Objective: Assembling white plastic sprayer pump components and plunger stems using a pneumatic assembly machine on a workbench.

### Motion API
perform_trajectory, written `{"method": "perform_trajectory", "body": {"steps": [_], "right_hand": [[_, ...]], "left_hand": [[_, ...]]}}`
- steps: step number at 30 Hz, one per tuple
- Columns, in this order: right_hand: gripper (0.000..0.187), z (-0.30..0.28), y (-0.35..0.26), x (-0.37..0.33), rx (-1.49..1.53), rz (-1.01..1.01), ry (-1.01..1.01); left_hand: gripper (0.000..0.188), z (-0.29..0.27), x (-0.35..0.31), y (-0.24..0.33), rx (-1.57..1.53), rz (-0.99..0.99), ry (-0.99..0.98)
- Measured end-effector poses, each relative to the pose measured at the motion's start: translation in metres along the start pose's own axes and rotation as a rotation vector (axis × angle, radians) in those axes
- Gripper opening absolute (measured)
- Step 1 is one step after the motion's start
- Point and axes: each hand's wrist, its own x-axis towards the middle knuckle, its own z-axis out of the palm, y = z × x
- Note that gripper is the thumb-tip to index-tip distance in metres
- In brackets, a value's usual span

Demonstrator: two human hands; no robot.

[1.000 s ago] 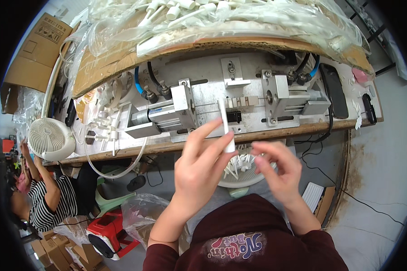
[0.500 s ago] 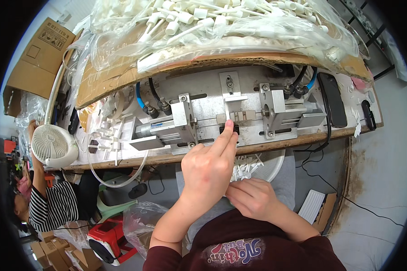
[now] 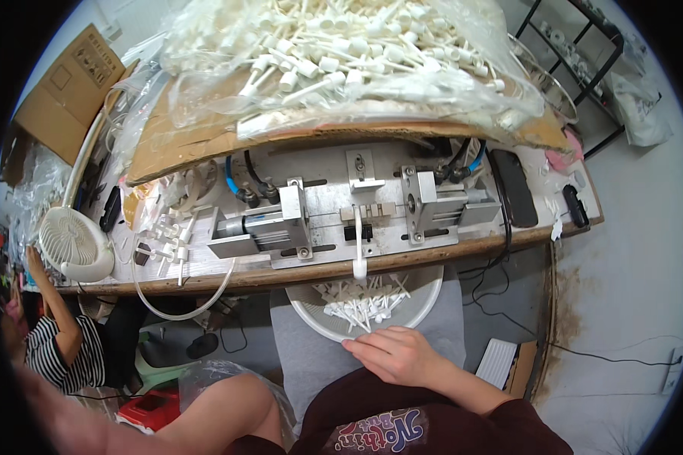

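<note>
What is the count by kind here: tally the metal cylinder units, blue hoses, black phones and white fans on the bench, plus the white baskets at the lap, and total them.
Metal cylinder units: 2
Blue hoses: 2
Black phone: 1
White fan: 1
White basket: 1
Total: 7

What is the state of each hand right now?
Left hand: lower left, too blurred to tell.
Right hand: at the near rim of the basket; grip cannot be told.
</note>
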Motion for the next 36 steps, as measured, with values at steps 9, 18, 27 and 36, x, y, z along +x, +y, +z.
{"method": "perform_trajectory", "body": {"steps": [9,18,27,36], "right_hand": [[0.036,0.001,-0.02,-0.001,0.02,-0.024,0.016],[0.043,-0.002,-0.029,-0.017,-0.013,-0.023,0.023],[0.047,-0.004,-0.032,-0.026,-0.004,0.012,0.051],[0.052,-0.005,-0.024,-0.026,0.009,0.019,0.082]], "left_hand": [[0.038,0.034,-0.014,0.011,-0.076,-0.027,-0.072],[0.039,0.048,-0.019,0.027,-0.111,-0.024,-0.079],[0.043,0.057,-0.026,0.029,-0.134,-0.042,-0.081],[0.049,0.062,-0.035,0.025,-0.118,-0.048,-0.076]]}}
